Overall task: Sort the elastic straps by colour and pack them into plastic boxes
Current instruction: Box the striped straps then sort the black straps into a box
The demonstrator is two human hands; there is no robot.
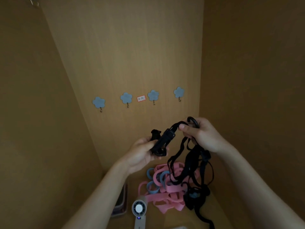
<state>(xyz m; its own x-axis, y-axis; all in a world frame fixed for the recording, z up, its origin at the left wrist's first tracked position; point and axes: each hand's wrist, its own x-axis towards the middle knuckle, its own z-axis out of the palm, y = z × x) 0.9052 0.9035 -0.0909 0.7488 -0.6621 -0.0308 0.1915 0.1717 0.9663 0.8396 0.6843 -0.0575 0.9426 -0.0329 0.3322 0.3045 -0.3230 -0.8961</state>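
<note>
Hemmed in by wood panels (132, 63) back, L & R; free room only upward and toward body. On counter (173, 217): pink straps (166, 189) mixed w/ blue straps (152, 187), unsorted. Step in hand, prob.: separating black straps (189, 161), held above the pile. Bunched end gripped in curled fingers of left hand (142, 154), loop pinched by right hand (201, 134). Next: lift higher, free dangling tails. No boxes in view.

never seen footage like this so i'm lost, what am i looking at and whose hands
No machine here: one camera on a person's head looks down at their own bare hands. The left hand grips a folded part of the black straps; the right hand pinches them higher up, and the rest hangs down. Below lie pink straps and blue straps in a heap, beside a small fan. Four flower hooks and a label are on the wooden back wall. No box shows.
</note>
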